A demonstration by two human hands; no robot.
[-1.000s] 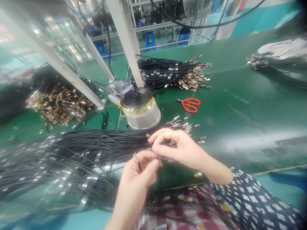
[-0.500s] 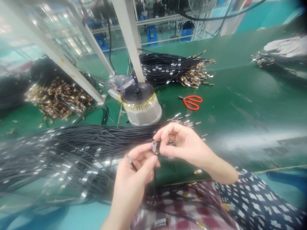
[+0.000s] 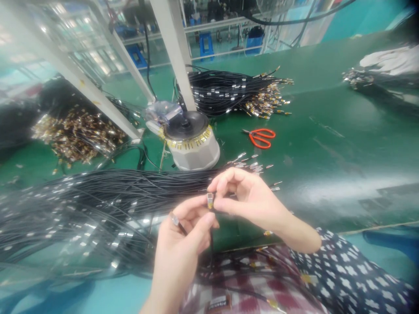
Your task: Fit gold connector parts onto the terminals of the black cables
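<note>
My left hand (image 3: 185, 244) is closed on a black cable, with its forefinger and thumb at a small metal cable connector (image 3: 210, 199). A yellow patch shows on the lower part of that connector. Another silver cable end (image 3: 174, 218) sticks out between the fingers of the same hand, near the knuckles. My right hand (image 3: 244, 192) pinches at the right side of the connector, forefinger above and thumb below; its fingertips partly hide what they grip. Behind both hands lies a long bundle of black cables (image 3: 131, 187), whose metal ends (image 3: 250, 163) fan out past my right hand.
A white round dispenser (image 3: 196, 152) with a black top and yellow strips around its rim stands beyond the bundle. Orange-handled scissors (image 3: 262, 137) lie to its right. More cable heaps (image 3: 216, 91) lie farther back and left (image 3: 81, 135). Several cables cross my checkered lap (image 3: 242, 283).
Yellow now shows on the connector's lower part, where copper-coloured metal showed before. My right thumb and fingers have shifted slightly left, closer to the connector. My left hand keeps its hold.
</note>
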